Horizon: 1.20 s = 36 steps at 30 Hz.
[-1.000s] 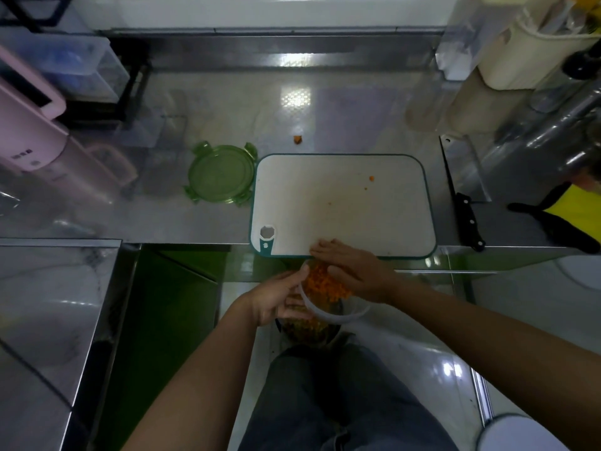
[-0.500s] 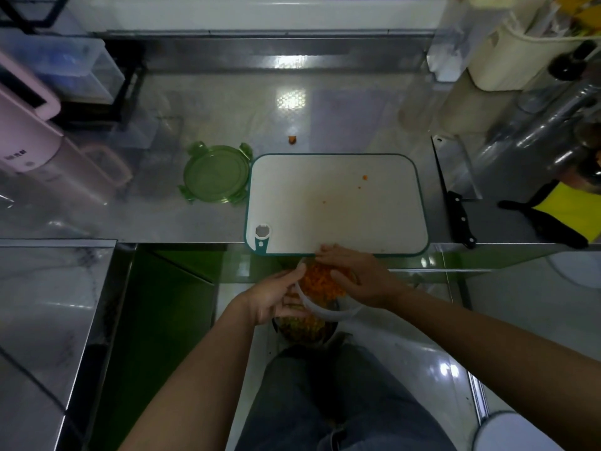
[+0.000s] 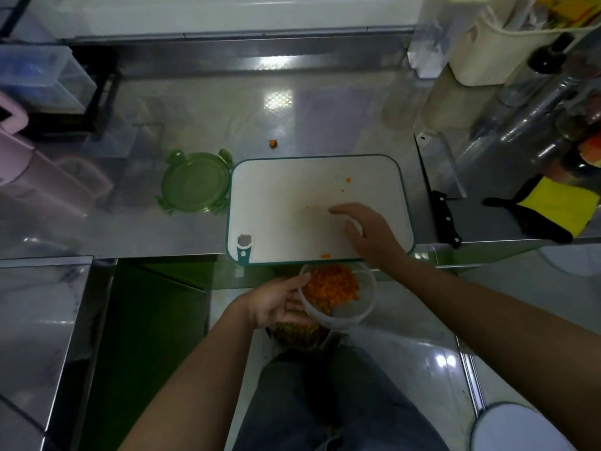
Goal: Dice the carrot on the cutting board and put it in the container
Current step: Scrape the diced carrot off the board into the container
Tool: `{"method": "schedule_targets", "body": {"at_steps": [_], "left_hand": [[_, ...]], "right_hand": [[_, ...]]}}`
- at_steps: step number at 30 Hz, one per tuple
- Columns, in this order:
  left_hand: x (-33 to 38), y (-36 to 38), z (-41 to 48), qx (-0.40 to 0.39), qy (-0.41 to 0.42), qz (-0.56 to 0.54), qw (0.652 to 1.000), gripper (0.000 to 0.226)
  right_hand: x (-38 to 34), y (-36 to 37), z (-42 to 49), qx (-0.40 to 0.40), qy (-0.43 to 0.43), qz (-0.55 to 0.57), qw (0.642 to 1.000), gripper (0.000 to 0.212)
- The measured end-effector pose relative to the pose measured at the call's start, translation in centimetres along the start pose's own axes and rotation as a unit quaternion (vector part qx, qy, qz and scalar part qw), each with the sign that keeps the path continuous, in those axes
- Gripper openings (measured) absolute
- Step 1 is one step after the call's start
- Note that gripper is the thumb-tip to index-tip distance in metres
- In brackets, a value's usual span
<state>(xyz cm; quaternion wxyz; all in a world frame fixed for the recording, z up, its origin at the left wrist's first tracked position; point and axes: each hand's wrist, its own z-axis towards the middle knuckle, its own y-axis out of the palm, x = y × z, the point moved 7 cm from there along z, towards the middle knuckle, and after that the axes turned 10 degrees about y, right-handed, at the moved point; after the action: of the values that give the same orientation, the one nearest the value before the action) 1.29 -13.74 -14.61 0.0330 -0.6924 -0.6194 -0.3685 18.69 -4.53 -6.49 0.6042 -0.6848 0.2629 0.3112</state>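
Nearest, at lower centre, the clear round container point(image 3: 366, 304), heaped with diced carrot point(image 3: 331, 288), is gripped at its left wall by the left hand point(image 3: 276, 301). Just above, the right hand point(image 3: 367, 232) is held loosely spread and empty over the white cutting board point(image 3: 292, 196), where a few carrot bits point(image 3: 325, 255) are scattered. Farther up, a green lid point(image 3: 195, 183) is seen left of the board, a knife point(image 3: 445, 216) right.

A round green lid point(image 3: 194, 182) is seen lying flat on the steel counter point(image 3: 325, 118), and a pink appliance point(image 3: 19, 157) is set at the far left edge. A black-handled knife point(image 3: 446, 218) is laid on the counter at the right, with a yellow and black cloth point(image 3: 559, 206) spread near it.
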Motion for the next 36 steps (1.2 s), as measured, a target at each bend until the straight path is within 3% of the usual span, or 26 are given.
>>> {"method": "schedule_targets", "body": {"at_steps": [4, 7, 12, 19, 27, 30, 36], "left_hand": [[0.0, 0.0, 0.8, -0.004, -0.019, 0.012, 1.000, 0.048], [0.0, 0.0, 1.3, -0.004, -0.027, 0.015, 1.000, 0.052], [0.1, 0.1, 1.6, -0.008, -0.034, 0.020, 0.999, 0.053], [0.3, 0.5, 1.4, -0.003, -0.029, 0.033, 0.999, 0.050], [-0.2, 0.8, 1.0, 0.027, -0.015, 0.005, 1.000, 0.033], [-0.3, 0.6, 0.8, 0.037, -0.011, 0.003, 0.999, 0.040], [-0.5, 0.3, 0.4, 0.046, -0.001, 0.013, 0.999, 0.028]], "right_hand": [[2.0, -0.9, 3.6, 0.000, 0.052, -0.049, 0.997, 0.053], [3.0, -0.3, 5.4, -0.007, 0.058, -0.080, 0.995, 0.058], [4.5, 0.8, 6.4, -0.035, 0.079, -0.120, 0.989, 0.049], [4.9, -0.9, 3.3, 0.022, 0.031, -0.077, 0.996, 0.042], [2.1, 2.7, -2.4, -0.084, -0.056, -0.040, 0.994, 0.046], [0.6, 4.3, -4.1, -0.125, -0.087, -0.019, 0.988, 0.042], [-0.9, 2.9, -5.0, -0.076, -0.079, 0.059, 0.992, 0.040]]}}
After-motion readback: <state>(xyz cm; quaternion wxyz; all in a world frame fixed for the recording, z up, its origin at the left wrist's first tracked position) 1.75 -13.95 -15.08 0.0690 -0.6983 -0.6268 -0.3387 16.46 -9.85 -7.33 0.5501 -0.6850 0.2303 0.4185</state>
